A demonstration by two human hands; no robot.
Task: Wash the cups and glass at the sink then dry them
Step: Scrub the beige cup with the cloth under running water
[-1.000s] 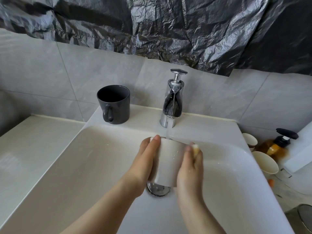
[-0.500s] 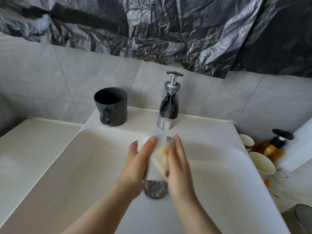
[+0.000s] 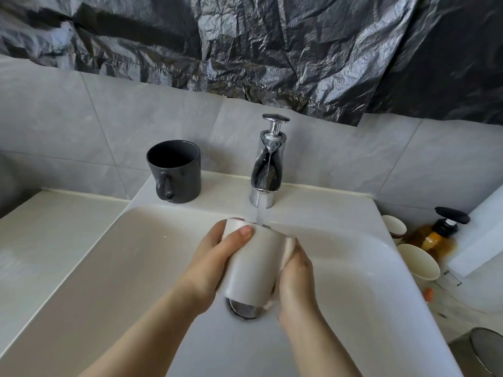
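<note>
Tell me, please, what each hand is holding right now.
Left hand: grips the white cup.
Right hand: holds a pale sponge against the cup.

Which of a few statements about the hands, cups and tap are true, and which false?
1. Water runs from the tap. True.
2. The left hand grips the white cup above the drain. True.
3. The dark mug lies in the sink. False: it stands upright on the ledge, left of the tap.
4. The right hand hangs clear of the white cup. False: it holds the cup's right side.
5. Two pale cups stand right of the sink, beside a pump bottle. True.
</note>
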